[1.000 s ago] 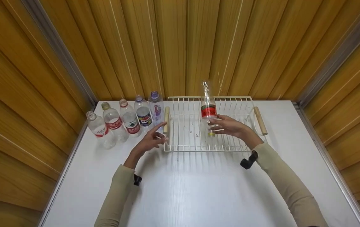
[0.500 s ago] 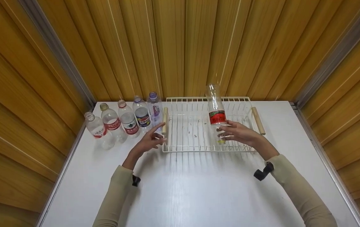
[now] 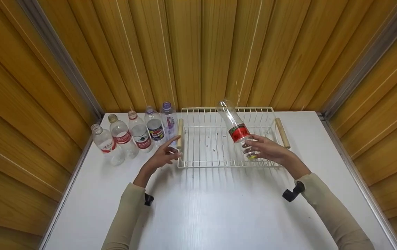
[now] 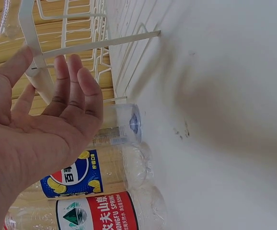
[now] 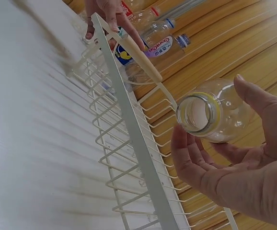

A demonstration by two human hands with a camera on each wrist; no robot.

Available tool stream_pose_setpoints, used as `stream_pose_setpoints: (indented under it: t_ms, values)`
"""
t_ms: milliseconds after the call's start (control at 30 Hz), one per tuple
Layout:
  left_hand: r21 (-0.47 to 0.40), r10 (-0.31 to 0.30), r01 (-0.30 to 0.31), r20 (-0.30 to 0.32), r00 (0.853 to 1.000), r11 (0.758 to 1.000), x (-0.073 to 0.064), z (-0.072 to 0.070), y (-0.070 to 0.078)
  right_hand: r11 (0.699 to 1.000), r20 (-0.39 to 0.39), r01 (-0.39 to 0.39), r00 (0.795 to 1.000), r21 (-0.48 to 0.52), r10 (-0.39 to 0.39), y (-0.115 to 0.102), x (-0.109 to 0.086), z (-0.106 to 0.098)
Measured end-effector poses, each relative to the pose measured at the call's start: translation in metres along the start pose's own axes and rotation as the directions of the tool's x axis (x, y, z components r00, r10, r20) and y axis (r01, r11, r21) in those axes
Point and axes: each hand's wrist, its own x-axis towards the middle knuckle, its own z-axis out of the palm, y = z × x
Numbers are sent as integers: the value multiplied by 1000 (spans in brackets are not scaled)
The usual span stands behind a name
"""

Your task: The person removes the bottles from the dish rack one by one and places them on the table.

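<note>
My right hand (image 3: 267,150) grips a clear plastic bottle (image 3: 239,133) with a red label near its neck. The bottle is held above the wire rack, bottom leaning up to the left. Its uncapped mouth (image 5: 196,114), ringed in yellow, points down toward me. At the rack's left end, my left hand (image 3: 161,158) reaches to the wooden handle (image 3: 180,133) with its index finger straight along it. In the left wrist view its thumb lies on the corner of the white wire rack (image 4: 76,48), and the other fingers are loosely bent.
Several uncapped clear bottles stand in a slanting row left of the rack, among them a blue-labelled bottle (image 4: 76,175) and a red-and-white-labelled bottle (image 4: 98,213). A second wooden handle (image 3: 282,133) marks the rack's right end. Wood-patterned walls (image 3: 216,52) enclose the white table (image 3: 198,208).
My right hand has shifted to the right with the bottle. The bottle, nearly in line with my view before, has tipped so its bottom leans left. My left hand stays at the handle.
</note>
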Motion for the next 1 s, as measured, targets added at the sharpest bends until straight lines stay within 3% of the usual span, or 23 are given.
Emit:
stream_pose_setpoints:
  t_ms: [433, 1000]
  values:
    - [-26, 11, -11, -7, 1000, 1000, -1, 4, -2, 996, 53, 83, 995, 26, -84, 8, 1, 0]
    - [-27, 0, 0, -7, 1000, 1000, 0, 2, 0, 993, 11, 120, 993, 12, -120, 18, 4, 1]
